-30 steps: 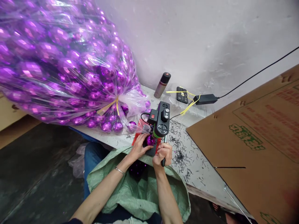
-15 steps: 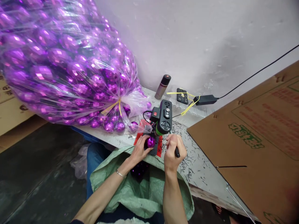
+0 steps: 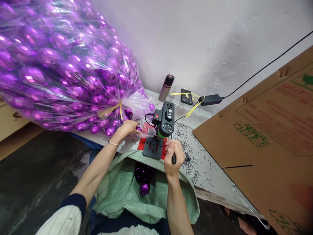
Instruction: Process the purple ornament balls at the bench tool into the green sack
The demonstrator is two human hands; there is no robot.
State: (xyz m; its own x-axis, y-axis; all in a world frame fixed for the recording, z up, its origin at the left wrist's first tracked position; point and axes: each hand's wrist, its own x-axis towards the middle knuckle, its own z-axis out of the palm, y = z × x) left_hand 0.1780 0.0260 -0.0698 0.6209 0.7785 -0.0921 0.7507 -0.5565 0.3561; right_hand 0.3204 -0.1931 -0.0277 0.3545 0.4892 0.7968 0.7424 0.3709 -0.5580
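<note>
My left hand (image 3: 129, 128) is at the mouth of the clear bag, its thumb and fingers closed around a shiny purple ball (image 3: 139, 129), which they partly hide. My right hand (image 3: 174, 156) is wrapped around the black-tipped lever handle (image 3: 173, 159) of a small bench drill press (image 3: 167, 120). Bare black slotted base plate (image 3: 153, 148) shows under the press, on a red sheet (image 3: 141, 143). Below the plate, a green woven sack (image 3: 117, 189) gapes open across my lap. Inside it, a purple ball (image 3: 144, 188) lies near more dark purple balls.
A huge clear bag (image 3: 68, 71) of purple balls, tied with yellow strip, leans at left. Behind the press stand a spray can (image 3: 166, 88) and a black power adapter (image 3: 211, 99) with a cord. Black shavings (image 3: 195, 160) litter the table. A cardboard box (image 3: 264, 130) is at right.
My left hand has left the drill plate and moved left to a ball by the bag. The ball formerly on the plate is gone from there; one now shows in the sack. My right hand stays on the lever.
</note>
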